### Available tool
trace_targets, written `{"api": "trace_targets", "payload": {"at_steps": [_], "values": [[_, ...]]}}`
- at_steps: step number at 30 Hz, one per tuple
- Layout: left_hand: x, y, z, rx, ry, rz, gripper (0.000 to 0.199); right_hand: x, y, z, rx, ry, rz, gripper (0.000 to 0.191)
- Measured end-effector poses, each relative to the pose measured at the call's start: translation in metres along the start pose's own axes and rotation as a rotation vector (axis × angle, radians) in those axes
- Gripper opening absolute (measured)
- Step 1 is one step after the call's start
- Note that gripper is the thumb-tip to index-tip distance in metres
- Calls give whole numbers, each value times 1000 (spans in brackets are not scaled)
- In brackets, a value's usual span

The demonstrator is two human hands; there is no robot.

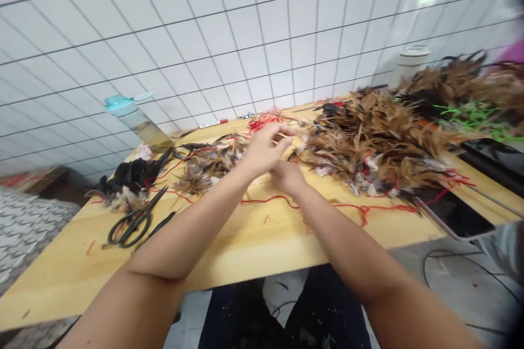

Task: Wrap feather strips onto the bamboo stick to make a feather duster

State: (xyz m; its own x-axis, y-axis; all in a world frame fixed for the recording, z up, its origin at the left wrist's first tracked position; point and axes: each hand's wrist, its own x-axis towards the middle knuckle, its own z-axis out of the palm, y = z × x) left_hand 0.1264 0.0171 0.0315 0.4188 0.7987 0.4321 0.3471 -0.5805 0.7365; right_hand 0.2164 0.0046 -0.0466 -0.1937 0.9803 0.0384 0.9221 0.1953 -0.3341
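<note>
"What's nearest?"
"Two forearms, slanting inward; the left hand is raised over the right hand."
"The feathers?"
"Piled on the bench, right of the hands, stretching left to right, tips splayed."
"Grip?"
"Left fingers half curled, right ones hidden; I can't tell what either holds."

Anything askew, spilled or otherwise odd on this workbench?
The smartphone at the right appears to jut past the front edge of the wooden tabletop, so it might get knocked off. The teal-topped bottle at the left seems to have its cap flipped open. No spill is visible.
</note>
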Motion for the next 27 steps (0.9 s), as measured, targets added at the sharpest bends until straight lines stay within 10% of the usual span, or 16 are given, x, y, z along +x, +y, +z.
{"api": "trace_targets", "payload": {"at_steps": [4, 7, 16, 27], "values": [[-38, -50, -72, 77, 171, -146, 18, 3, 9, 14, 104, 234, 25, 33], [-72, -86, -91, 88, 179, -223, 19, 8, 14, 19, 281, 353, 9, 36], [-98, -83, -69, -199, 57, -252, 21, 8, -32, -1, 976, 235, 87, 49], [-96, -93, -70, -499, 48, -395, 25, 25, -74, 5, 716, 147, -176, 41]]}}
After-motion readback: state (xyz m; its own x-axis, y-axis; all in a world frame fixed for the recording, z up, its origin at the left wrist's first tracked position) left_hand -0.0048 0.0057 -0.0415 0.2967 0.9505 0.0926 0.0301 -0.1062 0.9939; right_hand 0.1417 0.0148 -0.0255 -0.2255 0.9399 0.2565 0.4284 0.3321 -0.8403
